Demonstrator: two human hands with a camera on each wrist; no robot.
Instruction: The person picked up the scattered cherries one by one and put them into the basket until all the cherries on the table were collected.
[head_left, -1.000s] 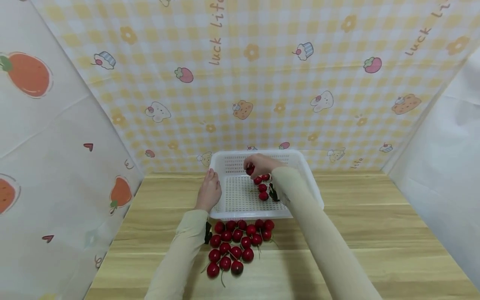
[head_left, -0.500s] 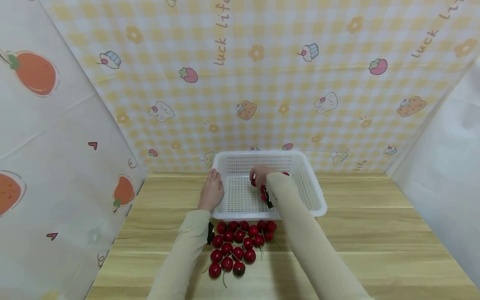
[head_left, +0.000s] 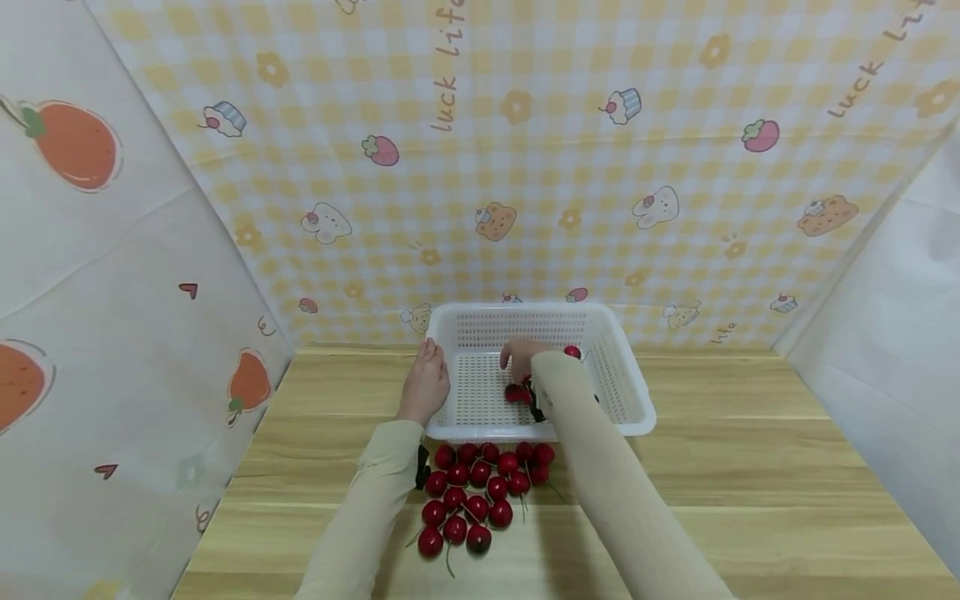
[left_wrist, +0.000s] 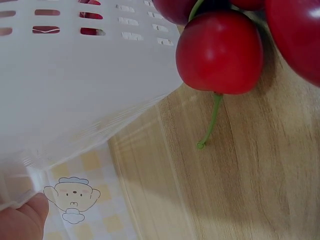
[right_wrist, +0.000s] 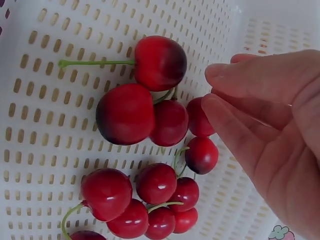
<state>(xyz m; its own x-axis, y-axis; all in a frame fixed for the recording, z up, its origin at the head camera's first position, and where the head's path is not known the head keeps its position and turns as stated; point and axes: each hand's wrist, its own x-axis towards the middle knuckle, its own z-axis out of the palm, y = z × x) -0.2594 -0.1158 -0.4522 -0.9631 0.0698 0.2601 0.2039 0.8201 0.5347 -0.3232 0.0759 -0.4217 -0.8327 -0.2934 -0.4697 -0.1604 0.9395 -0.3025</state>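
A white slotted plastic basket stands at the back of the table with several red cherries on its floor. My left hand holds its left rim; fingertips show at the basket's corner in the left wrist view, the thumb hidden. Inside the basket is my right hand, palm down. In the right wrist view its fingers are extended and nearly together over the cherries, with nothing visible between them. One cherry lies partly hidden behind a fingertip. The right sleeve covers some of the basket in the head view.
Several more cherries, some with stems, lie in loose rows on the wooden table in front of the basket. A yellow checked cloth hangs right behind it. Pale sheets line both sides.
My right hand has lowered into the basket, come nearer the front, and let go of the cherry it held. The left hand stays on the rim. The head view has shifted slightly.
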